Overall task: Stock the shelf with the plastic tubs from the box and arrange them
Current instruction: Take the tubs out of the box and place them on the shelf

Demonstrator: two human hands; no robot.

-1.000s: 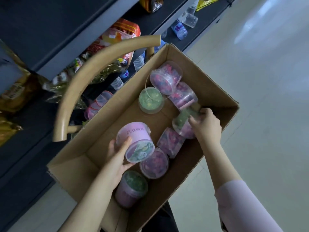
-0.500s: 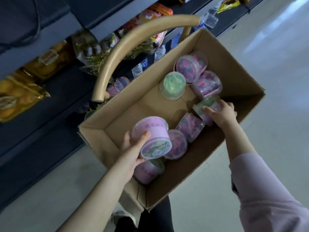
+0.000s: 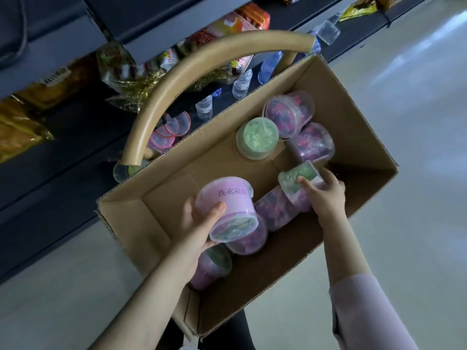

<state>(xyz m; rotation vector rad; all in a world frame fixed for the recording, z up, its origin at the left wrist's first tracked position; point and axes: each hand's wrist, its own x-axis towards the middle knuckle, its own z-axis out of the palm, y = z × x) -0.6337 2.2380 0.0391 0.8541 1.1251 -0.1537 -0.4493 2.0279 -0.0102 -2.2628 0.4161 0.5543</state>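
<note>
An open cardboard box (image 3: 358, 114) holds several clear plastic tubs with pink and green contents. My left hand (image 3: 199, 231) grips a pink-labelled tub (image 3: 227, 205) tilted on its side, lifted above the tubs at the box's near end. My right hand (image 3: 324, 198) is closed on a green-filled tub (image 3: 295, 176) lying on its side by the right wall. An upright green tub (image 3: 256, 140) and two pink tubs (image 3: 288, 114) sit at the far end. Dark shelves (image 3: 75, 147) lie to the left, with a few tubs (image 3: 166, 137) on them.
A curved tan handle (image 3: 177, 82) arches over the box's left side. Water bottles (image 3: 241, 83) and gold-wrapped snack packs (image 3: 126, 79) crowd the shelf. Pale tiled floor (image 3: 417, 97) spreads to the right and in front.
The view has shifted slightly. My left hand has raised its pink-labelled tub a little. My right hand has tightened around the green-filled tub and tipped it up.
</note>
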